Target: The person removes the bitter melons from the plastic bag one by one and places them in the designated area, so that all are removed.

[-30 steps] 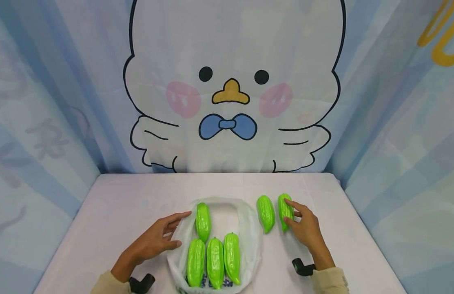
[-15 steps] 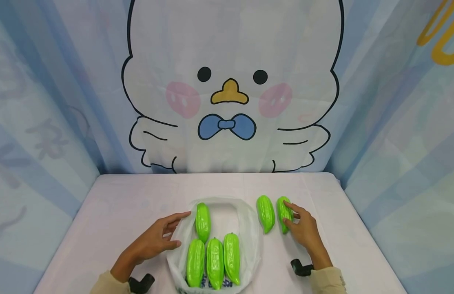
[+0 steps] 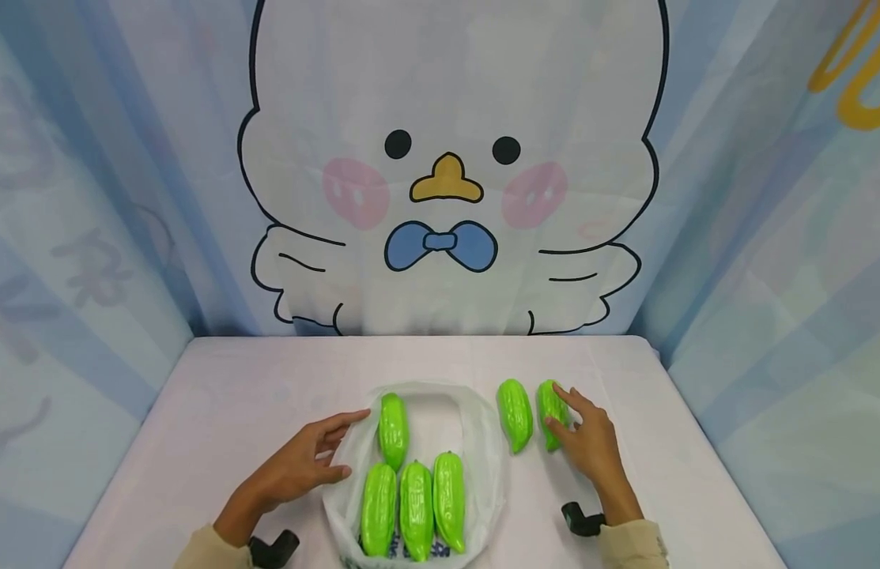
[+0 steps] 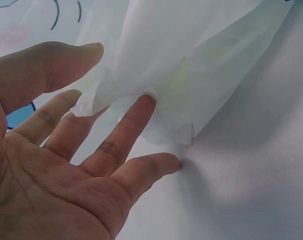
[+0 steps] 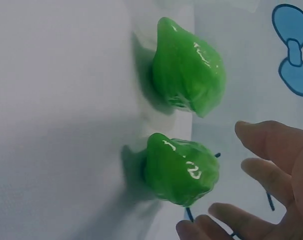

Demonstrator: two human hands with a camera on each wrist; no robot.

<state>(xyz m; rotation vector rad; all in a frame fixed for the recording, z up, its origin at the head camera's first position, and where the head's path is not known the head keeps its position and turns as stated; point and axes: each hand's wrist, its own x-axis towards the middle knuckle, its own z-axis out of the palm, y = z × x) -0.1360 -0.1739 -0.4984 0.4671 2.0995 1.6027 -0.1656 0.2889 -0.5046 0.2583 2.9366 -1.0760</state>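
A white plastic bag (image 3: 485, 474) stands with its mouth spread wide in the head view. Inside it lie several glossy green bitter melons (image 3: 417, 510), one behind a front row. My left hand (image 3: 300, 466) is at the bag's left side, fingers loosely spread; in the left wrist view a fingertip touches the thin film (image 4: 156, 50). Two more bitter melons lie right of the bag, a nearer one (image 3: 515, 415) and a farther-right one (image 3: 551, 411). Over that last one my right hand (image 3: 592, 442) is spread. The right wrist view shows its fingers apart from the melon (image 5: 181, 170).
A pale cloth covers the table (image 3: 269, 371). Behind it hangs a curtain (image 3: 454, 292) with a cartoon bird, and more curtains (image 3: 781, 316) flank both sides. Black wrist mounts (image 3: 583, 520) sit by both cuffs.
The right-hand melon shifted slightly toward me and stays there on the table. My right fingers have opened away from it. The left hand and the bag have stayed in place.
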